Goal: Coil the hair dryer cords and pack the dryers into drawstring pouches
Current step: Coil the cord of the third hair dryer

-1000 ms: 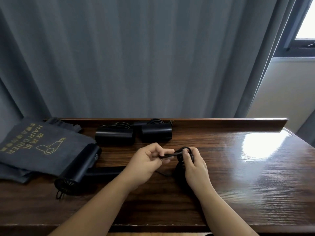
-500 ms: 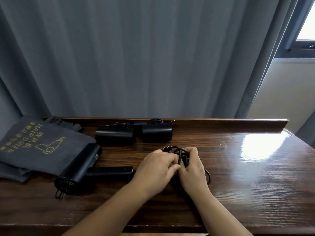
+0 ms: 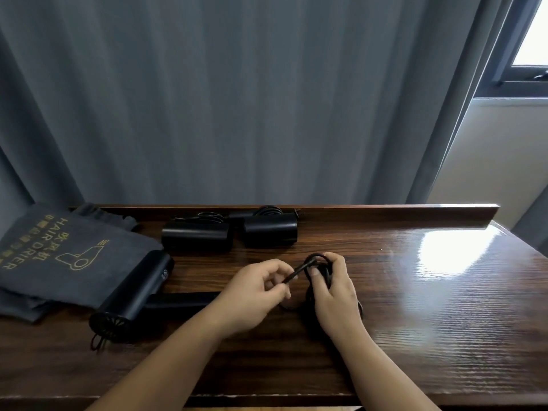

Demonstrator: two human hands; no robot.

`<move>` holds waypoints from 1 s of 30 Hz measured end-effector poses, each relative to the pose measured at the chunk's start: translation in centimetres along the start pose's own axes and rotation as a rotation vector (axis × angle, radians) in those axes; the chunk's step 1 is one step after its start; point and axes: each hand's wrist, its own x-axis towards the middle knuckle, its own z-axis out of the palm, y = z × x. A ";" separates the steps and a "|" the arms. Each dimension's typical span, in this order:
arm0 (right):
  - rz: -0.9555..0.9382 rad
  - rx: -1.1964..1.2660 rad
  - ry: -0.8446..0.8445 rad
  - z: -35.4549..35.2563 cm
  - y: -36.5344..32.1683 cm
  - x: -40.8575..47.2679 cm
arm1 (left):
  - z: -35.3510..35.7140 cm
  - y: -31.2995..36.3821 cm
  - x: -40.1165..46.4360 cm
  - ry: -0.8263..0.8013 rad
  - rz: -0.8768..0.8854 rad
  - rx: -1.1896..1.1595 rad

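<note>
The cord [image 3: 308,264] of the near dryer [image 3: 133,295] is mid-coil at table centre; the right hand [image 3: 333,295] grips the gathered loops, the left hand [image 3: 255,292] pinches the free strand; next, probably another wrap, then the pouches [image 3: 50,259] far left.

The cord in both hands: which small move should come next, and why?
Probably wrap the loose end once more around the bundle. The left hand pinches the free end of the cord, while the right hand holds the coil, which looks unsecured.
</note>
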 end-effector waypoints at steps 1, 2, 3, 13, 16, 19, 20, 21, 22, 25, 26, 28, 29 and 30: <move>0.025 0.037 0.003 -0.2 -0.1 0.1 | -0.4 -0.2 -0.2 0.003 -0.010 -0.024; 0.054 0.069 -0.003 -0.4 -0.1 0.3 | -0.8 -0.5 -0.3 -0.001 -0.028 -0.047; 0.086 0.087 -0.016 -0.5 -0.2 0.4 | -1.1 -0.7 -0.5 -0.012 -0.049 -0.061; 0.145 0.156 -0.172 -0.9 -0.3 0.2 | -1.5 -0.8 -0.2 0.137 0.003 0.484; 0.127 0.163 -0.193 -1.0 -0.3 0.3 | -1.9 -1.0 0.3 0.100 0.008 0.532; 0.103 0.167 -0.144 -1.0 -0.6 0.3 | -1.5 -1.4 0.5 0.120 0.049 0.571; 0.101 0.158 -0.129 -1.0 -0.8 0.2 | -1.0 -1.2 0.5 0.128 0.067 0.560; 0.095 0.137 -0.109 -0.9 -1.0 0.1 | -0.4 -0.9 0.4 0.132 0.082 0.529; 0.085 0.114 -0.088 -0.9 -1.1 0.0 | 0.2 -0.4 0.4 0.130 0.094 0.474; 0.064 0.084 -0.044 -0.8 -1.0 0.0 | 1.7 1.0 0.4 0.134 0.050 0.255; 0.065 0.087 -0.037 -0.8 -0.9 0.0 | 2.0 1.1 0.5 0.137 0.043 0.223; 0.074 0.099 -0.035 -1.0 -0.7 0.1 | 2.0 1.0 0.9 0.139 0.062 0.272; 0.077 0.092 -0.038 -1.0 -0.6 0.1 | 1.8 0.8 1.0 0.151 0.074 0.298; 0.074 0.082 -0.045 -1.0 -0.5 0.1 | 1.5 0.7 1.1 0.161 0.083 0.309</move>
